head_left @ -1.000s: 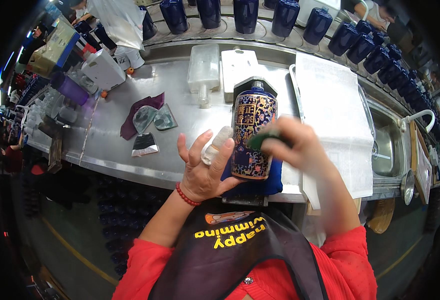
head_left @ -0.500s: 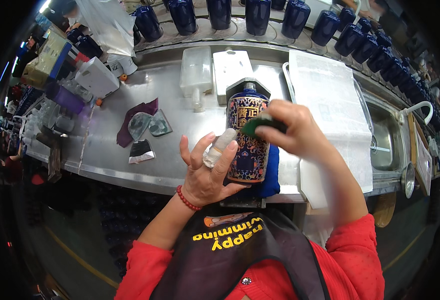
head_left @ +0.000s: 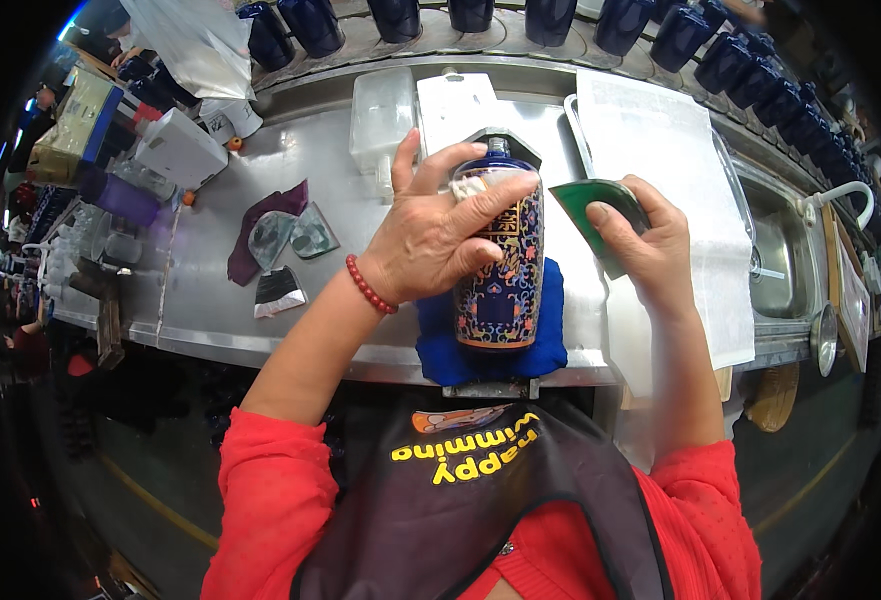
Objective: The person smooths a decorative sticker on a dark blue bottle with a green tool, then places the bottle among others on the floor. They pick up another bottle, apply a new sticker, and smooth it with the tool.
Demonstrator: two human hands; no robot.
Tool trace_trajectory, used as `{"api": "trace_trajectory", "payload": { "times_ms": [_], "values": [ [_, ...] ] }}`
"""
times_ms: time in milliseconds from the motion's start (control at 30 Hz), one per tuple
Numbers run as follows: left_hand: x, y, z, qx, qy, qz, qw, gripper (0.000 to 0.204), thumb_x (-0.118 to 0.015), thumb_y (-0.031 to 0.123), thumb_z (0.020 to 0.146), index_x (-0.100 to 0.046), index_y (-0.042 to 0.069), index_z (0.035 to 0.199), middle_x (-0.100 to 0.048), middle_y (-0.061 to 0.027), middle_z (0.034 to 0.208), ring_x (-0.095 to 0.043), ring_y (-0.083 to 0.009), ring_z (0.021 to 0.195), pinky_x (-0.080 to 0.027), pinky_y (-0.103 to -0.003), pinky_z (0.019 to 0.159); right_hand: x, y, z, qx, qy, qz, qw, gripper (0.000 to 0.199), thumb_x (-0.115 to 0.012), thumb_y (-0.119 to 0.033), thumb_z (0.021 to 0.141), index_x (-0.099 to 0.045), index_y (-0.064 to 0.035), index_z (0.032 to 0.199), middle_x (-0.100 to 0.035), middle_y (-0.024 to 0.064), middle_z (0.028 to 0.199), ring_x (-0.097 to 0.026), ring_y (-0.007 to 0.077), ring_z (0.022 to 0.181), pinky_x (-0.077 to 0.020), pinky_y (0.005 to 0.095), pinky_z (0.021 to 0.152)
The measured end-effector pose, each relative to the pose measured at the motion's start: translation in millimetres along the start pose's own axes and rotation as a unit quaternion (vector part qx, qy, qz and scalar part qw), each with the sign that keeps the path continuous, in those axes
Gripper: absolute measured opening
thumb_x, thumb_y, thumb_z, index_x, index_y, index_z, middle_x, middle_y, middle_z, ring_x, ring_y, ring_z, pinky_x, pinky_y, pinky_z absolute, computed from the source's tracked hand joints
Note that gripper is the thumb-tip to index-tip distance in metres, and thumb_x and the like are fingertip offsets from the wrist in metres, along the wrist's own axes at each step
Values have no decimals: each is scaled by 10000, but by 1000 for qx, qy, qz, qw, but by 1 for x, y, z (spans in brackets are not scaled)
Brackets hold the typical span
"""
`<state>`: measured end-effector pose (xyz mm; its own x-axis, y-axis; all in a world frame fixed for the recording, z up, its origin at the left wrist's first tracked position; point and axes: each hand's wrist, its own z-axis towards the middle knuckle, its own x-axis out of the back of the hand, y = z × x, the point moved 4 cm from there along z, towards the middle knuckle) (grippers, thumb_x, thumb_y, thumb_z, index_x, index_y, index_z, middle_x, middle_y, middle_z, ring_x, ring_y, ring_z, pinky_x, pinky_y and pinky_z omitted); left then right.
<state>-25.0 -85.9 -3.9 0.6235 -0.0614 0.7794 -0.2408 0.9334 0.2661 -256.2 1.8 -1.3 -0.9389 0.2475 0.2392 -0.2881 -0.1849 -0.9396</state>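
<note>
The dark blue bottle with gold and coloured patterning [head_left: 500, 310] is at the centre of the work, its neck toward 12 o'clock and its base toward 6 on a folded blue cloth [head_left: 440, 350]. The left hand [head_left: 440, 220], coming in from 8 o'clock, is spread across the bottle's upper face, one finger wrapped in white; its grip is loose, not closed round the body, and how hard it presses I cannot tell. At 2 o'clock the right hand [head_left: 645, 235] has a firm grip — thumb against bent fingers — on a green flat scraper [head_left: 590, 215], its edge just apart from the bottle. The likeliest trouble, I judge, would be smearing or creasing the patterning, from a dragging fingertip or a tilted scraper edge; the bottle could also roll if the cloth slipped under uneven pressure. Farther out on the metal table [head_left: 315, 165], a clear glass bottle [head_left: 380, 105] lies toward 11 o'clock, purple and grey-green scraps [head_left: 250, 235] toward 9, and white sheets [head_left: 650, 150] toward 2 — where a swinging right elbow could snag them
</note>
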Motion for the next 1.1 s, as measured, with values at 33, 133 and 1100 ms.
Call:
{"api": "trace_trajectory", "payload": {
  "times_ms": [33, 133, 1100],
  "values": [
    [-1, 8, -4, -6, -2, 5, 1000, 681, -278, 667, 1028, -614, 218, 1414, -714, 16, 1241, -411, -259, 1376, 19, -583, 1213, 3, -1, -3, 1, 9, -3, 1000, 155, -726, -156, 912, -717, -10, 963, -627, -5, 772, -555, 56, 677, -429, 217, 580],
    [-3, 40, -25, -14, -4, -13, 1000, 632, -280, 657, 1035, -692, 269, 1315, -721, 57, 1199, -433, -213, 1344, 17, -584, 1224, 8, -8, -12, -5, 4, -62, 998, 151, -722, -148, 910, -710, -1, 947, -620, 3, 770, -548, 67, 689, -427, 233, 597],
    [-5, 9, -60, 199, 157, -113, 961, 715, -309, 555, 1078, -542, -23, 1429, -612, -195, 1375, -472, -376, 1362, -212, -493, 1212, -51, -69, 64, 203, -95, -293, 930, 200, -736, -106, 890, -687, -4, 1054, -678, 125, 870, -663, 215, 755, -533, 332, 691]
  ]
}}
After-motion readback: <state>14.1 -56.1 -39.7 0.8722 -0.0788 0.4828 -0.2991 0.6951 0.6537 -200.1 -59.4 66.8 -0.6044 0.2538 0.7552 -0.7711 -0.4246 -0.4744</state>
